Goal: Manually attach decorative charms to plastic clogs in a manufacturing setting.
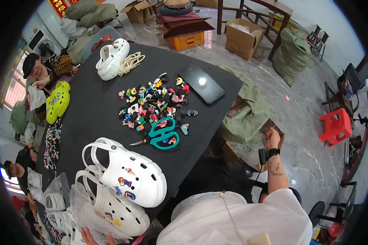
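My left hand [95, 238] shows only partly at the lower edge, its fingers apart against a clear plastic bag [84, 206]. Just beyond it lie two white clogs, the front one [120, 214] and the upper one [133, 177], both with colourful charms in their holes. Off to the right, my right hand [272, 138] is lowered at the edge of a cardboard box [229, 155] containing clear plastic. Its fingers are curled, and whatever they hold is too small to make out. Teal-handled scissors [163, 134] rest beside a heap of small shoe charms [153, 102].
On the black table [86, 102] are a phone [202, 85], another white clog [112, 59], a cream cord bundle [131, 64] and a yellow-green clog [58, 102]. Other people sit along the left side. A green sack [247, 114] hangs by the table; a red stool [335, 126] stands right.
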A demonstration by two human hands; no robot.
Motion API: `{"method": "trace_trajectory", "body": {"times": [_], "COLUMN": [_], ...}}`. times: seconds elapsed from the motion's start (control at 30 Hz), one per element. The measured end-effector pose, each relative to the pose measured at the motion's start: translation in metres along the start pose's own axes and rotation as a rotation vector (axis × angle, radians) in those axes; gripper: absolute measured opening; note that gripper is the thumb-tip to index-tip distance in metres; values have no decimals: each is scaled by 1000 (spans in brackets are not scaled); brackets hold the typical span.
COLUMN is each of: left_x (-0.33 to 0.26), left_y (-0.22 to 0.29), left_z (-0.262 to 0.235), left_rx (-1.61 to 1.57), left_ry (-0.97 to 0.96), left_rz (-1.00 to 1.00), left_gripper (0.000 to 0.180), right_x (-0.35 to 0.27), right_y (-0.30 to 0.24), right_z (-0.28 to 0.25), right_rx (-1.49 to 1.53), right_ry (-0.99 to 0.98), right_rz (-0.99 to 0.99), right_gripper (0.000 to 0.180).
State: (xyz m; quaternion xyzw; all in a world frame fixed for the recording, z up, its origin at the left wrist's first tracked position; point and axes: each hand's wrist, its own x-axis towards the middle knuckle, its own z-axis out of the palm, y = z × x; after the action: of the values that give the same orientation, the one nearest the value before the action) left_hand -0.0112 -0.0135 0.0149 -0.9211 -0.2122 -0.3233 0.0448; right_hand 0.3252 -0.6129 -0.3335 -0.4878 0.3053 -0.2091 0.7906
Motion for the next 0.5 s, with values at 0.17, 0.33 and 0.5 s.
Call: {"method": "trace_trajectory", "body": {"times": [0.17, 0.33, 0.5], "left_x": [-20, -41, -33], "left_y": [-15, -31, -26], "left_z": [11, 43, 56], "left_rx": [-268, -326, -421], "left_ry": [-236, -16, -117], "left_rz": [-280, -507, -698], "left_gripper": [61, 87, 58], "right_x": [7, 20, 35], "right_y": [56, 47, -6], "right_z": [-82, -48, 29], "right_rx": [-396, -433, -300], "right_ry": [236, 205, -163], "right_rz": [539, 469, -119], "right_gripper": [15, 13, 15]}}
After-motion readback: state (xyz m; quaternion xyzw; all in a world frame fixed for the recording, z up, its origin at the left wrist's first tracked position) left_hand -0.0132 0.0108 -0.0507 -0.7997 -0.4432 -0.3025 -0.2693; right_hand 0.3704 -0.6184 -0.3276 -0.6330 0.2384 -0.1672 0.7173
